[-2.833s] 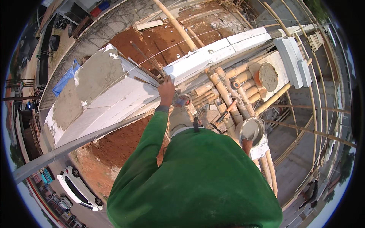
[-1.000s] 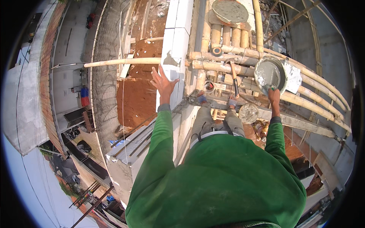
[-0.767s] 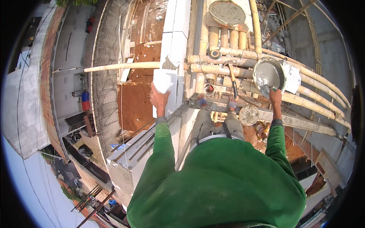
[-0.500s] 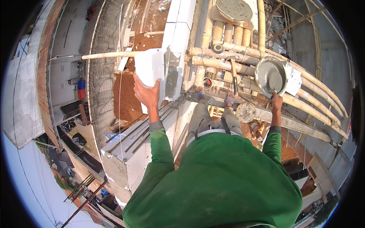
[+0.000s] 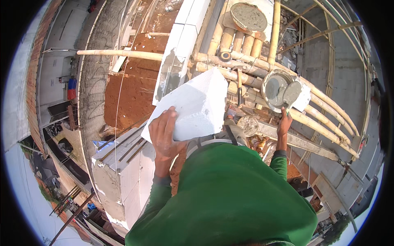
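Note:
My left hand [image 5: 163,133] grips a white lightweight block [image 5: 186,102], lifted close to my body and tilted. Its fingers wrap over the near face. At the right, my right hand [image 5: 284,119] is closed on the handle of a trowel [image 5: 292,94], whose blade carries grey mortar over a bucket [image 5: 270,99] of wet mix. Behind the held block runs a wall of white blocks [image 5: 182,37] with a grey mortar patch [image 5: 171,74]. A hammer [image 5: 240,88] lies on the bamboo poles [image 5: 248,76] between the block and the bucket.
Another mortar basin [image 5: 248,16] sits farther along the scaffold, near a round reel [image 5: 225,56]. My feet [image 5: 230,110] stand above gaps showing red soil. Thin rods [image 5: 131,152] lie on a block stack at lower left. A long pole [image 5: 119,53] sticks out left over bare soil [image 5: 131,94].
My left hand took hold of the block on the wall and drew it off toward my body, uncovering mortar there. The trowel blade has risen out of the bucket with mortar on it.

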A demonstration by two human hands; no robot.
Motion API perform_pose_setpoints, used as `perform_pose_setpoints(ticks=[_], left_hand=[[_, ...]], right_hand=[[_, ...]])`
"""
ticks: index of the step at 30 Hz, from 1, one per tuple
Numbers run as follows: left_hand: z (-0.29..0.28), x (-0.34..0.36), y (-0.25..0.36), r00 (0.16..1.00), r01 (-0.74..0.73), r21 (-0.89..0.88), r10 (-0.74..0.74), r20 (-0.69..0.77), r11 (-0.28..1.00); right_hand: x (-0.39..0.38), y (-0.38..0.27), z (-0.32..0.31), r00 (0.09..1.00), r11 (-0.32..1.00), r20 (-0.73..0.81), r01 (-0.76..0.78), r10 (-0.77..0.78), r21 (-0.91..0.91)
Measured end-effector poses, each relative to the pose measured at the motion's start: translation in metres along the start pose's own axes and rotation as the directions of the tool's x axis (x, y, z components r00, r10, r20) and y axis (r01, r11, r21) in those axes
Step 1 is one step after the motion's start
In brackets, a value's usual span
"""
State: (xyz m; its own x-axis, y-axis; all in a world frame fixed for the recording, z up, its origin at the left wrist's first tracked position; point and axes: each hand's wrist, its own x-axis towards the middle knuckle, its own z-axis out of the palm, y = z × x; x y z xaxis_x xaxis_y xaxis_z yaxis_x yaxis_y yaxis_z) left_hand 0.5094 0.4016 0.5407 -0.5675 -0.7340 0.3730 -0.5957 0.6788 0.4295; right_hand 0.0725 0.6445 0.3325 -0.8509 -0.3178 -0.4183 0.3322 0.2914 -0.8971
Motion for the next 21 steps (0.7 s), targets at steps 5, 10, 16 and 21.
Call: perform_pose_setpoints(ticks=[5, 10, 16, 21], left_hand=[[0.007, -0.043, 0.023, 0.955, 0.087, -0.038, -0.072, 0.289, 0.995], [0.027, -0.103, 0.020, 0.885, 0.434, 0.022, -0.431, 0.173, 0.900], [0.035, -0.190, 0.020, 0.666, 0.722, 0.179, -0.742, 0.082, 0.668], [0.047, -0.244, 0.030, 0.535, 0.820, 0.248, -0.845, -0.008, 0.517]], right_hand=[[0.008, -0.009, 0.033, 0.970, 0.983, 0.242, 0.007, 0.038, -0.183], [0.028, 0.002, 0.112, 0.796, 0.913, 0.568, 0.047, 0.211, -0.404], [0.044, 0.055, 0.277, 0.360, 0.551, 0.925, 0.751, 0.121, -0.364], [-0.008, 0.064, 0.402, -0.076, 0.206, 0.953, 0.978, 0.292, 0.015]])
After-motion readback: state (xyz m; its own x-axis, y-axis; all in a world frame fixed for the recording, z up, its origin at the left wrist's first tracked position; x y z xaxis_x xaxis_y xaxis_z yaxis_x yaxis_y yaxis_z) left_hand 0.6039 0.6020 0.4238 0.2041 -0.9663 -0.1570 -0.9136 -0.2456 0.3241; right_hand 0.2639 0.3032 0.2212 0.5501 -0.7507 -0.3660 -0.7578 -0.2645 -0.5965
